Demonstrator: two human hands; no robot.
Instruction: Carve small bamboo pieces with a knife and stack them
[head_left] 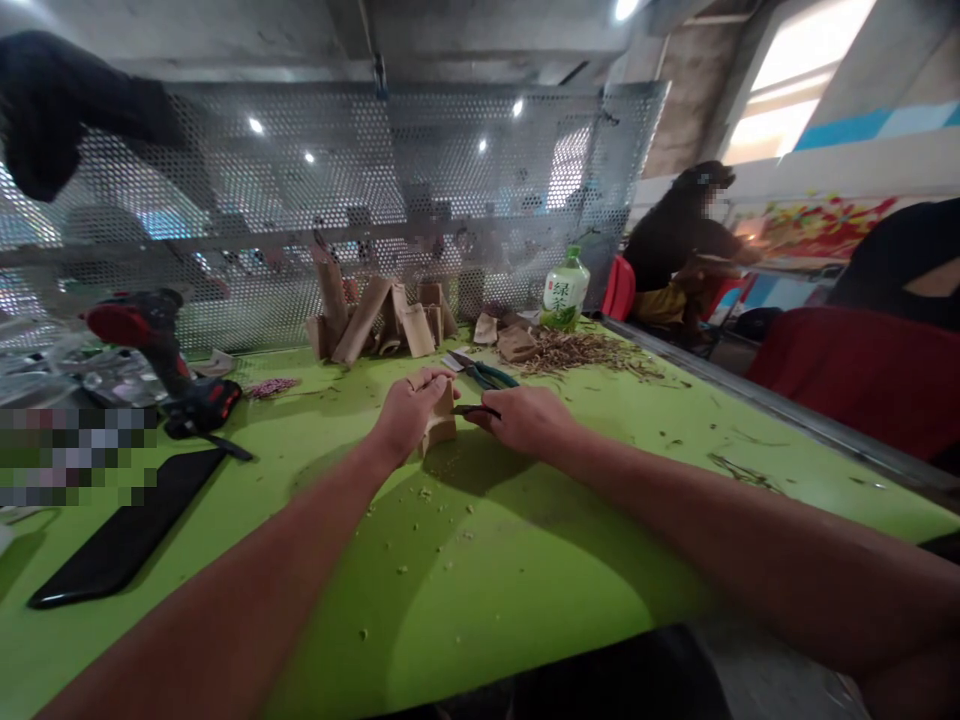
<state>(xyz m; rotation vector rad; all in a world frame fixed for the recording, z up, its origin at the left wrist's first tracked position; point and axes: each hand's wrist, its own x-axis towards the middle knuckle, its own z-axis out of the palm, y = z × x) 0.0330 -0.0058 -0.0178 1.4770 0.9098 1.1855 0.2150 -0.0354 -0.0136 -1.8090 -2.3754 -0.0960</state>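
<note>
The pale piece is pinched upright in the left hand; the dark tool is gripped in the right hand, its tip beside the piece — pliers are left just beyond that grip. Should the piece be turned by pressure, the left fingers could be nicked.

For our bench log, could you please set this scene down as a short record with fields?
Left hand: fingers around a wood piece
Right hand: holding a dark tool, tip close to the wood piece
Beyond hands: pliers, shavings
Before mesh: stacked wood, upright bottle
Left side: drill, flat black object
Surface: green table, scattered crumbs
</note>
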